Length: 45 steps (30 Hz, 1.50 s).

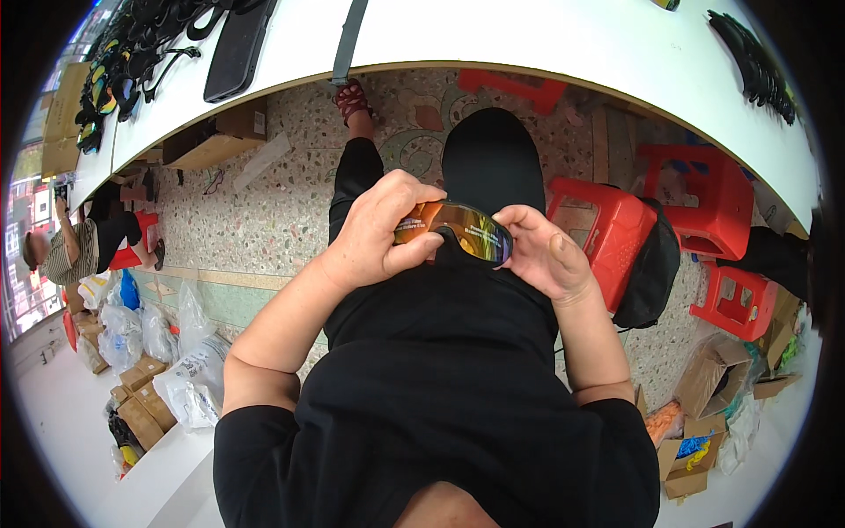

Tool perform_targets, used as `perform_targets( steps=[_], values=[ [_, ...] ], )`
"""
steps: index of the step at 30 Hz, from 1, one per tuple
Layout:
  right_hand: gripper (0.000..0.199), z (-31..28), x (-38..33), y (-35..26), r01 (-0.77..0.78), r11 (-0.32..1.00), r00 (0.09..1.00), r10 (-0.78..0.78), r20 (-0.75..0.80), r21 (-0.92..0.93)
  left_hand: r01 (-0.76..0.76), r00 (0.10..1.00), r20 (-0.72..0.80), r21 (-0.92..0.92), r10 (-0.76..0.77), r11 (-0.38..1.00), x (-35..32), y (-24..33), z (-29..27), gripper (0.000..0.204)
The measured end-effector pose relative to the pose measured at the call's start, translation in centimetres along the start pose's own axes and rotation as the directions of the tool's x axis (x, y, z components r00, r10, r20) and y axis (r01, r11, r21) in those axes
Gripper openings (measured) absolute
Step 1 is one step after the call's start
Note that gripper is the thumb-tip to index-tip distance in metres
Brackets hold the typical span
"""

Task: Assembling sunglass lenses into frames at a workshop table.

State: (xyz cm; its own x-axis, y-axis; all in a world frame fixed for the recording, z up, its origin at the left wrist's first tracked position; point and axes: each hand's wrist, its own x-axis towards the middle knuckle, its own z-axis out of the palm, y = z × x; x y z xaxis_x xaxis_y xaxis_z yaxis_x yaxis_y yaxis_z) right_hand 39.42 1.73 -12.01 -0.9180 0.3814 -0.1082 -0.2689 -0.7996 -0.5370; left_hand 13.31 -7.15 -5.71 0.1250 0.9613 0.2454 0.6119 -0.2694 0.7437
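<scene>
in the head view, a curved, mirrored orange wraparound lens piece with a dark rim and pale printing (480, 233) sits above the lap, close to the middle of the view. the wearer's bare left hand (385, 227) grips its left end, fingers along the top and thumb across the lower front, which seems to be the steadying hold and leaves the right half of the face uncovered. the bare right hand (547, 255) is cupped at the opposite end, a forefinger at the upper corner and the thumb standing apart; whether its hidden fingers pinch the rim i cannot tell. holding it low over the body probably gives a close look and a soft surface underneath.

ahead, the curved edge of the white tabletop (493, 35) lies well apart from both hands, with the black-trousered right knee (491, 158) between. a flat grey strap (350, 40) overhangs that edge, and a black, phone-like slab (239, 53) lies near it. to the right, a red plastic stool (616, 255) with a soft black bag (656, 273) on its far side limits outward room for the right elbow; the left forearm has speckled floor (290, 211) beside it.
</scene>
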Motion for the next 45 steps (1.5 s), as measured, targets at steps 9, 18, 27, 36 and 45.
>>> perform_targets(
  steps=[9,18,27,36,45],
  values=[
    [0.074,1.3,-0.2,1.4,0.099,0.992,0.994,-0.096,-0.047,0.074,0.032,0.997,-0.073,0.064,-0.027,0.997,-0.6,0.0,0.0,0.039],
    [0.070,2.7,0.3,2.0,0.147,0.964,0.979,-0.109,-0.172,0.224,0.017,0.982,-0.188,0.200,0.021,0.980,-1.4,-0.3,1.7,0.045],
    [0.078,2.5,0.1,1.2,0.155,0.974,0.962,-0.111,-0.249,0.167,0.007,0.965,-0.250,0.314,0.076,0.949,-2.1,-0.4,3.3,0.054],
    [0.102,5.3,0.7,2.2,0.143,0.986,0.940,-0.162,-0.300,-0.084,0.157,0.916,-0.401,0.373,0.006,0.914,-1.8,0.3,5.4,0.052],
    [0.110,8.0,0.7,3.4,0.176,0.964,0.926,-0.231,-0.300,-0.199,0.247,0.900,-0.433,0.417,-0.048,0.875,-1.3,1.0,5.7,0.053]
  ],
)
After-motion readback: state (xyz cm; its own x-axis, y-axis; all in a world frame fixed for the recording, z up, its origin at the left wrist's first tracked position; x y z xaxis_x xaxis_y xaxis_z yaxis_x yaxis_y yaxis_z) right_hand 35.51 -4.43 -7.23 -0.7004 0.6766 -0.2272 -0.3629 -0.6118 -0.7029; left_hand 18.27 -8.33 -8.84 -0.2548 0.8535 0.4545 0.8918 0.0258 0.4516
